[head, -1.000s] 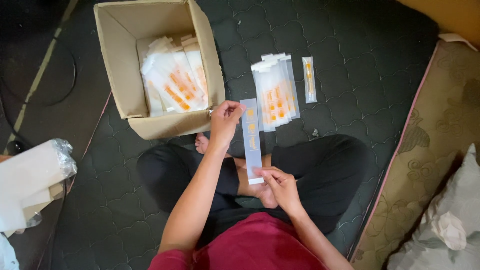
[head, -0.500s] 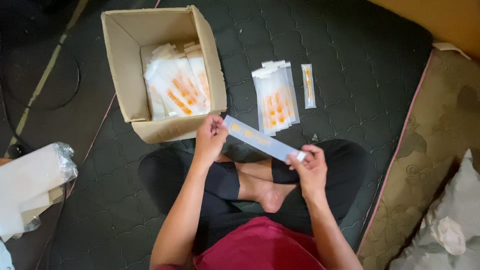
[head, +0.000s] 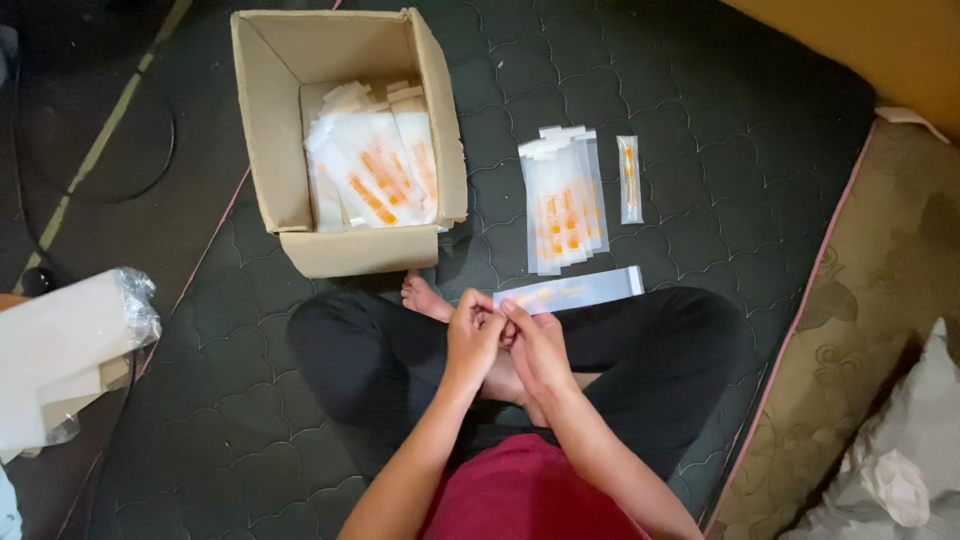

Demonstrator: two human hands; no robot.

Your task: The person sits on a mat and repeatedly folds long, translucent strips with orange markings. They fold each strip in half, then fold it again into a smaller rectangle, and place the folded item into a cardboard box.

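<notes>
Bystanders on the dark quilted mat (head: pixel 760 130)

A cardboard box (head: pixel 350 250) sat open toward the mat's far left corner, crammed with clear orange-printed packets (head: pixel 375 180). A fanned stack of packets (head: pixel 562 200) lay mid-mat, one single sachet (head: pixel 629 178) just beside it on the right. A plastic-wrapped white bundle (head: pixel 60 350) rested off the left edge, a patterned brown mattress (head: pixel 860 380) along the right edge, a crumpled white cloth (head: pixel 900 470) on it.

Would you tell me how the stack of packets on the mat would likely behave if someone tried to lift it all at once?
The stack is loose, fanned packets, so it would probably slide apart. The glossy clear film looks slippery. Each packet looks thin and light; the packet held at one end by both hands, left hand and right hand, stays fairly straight, so probably slightly stiff.
</notes>
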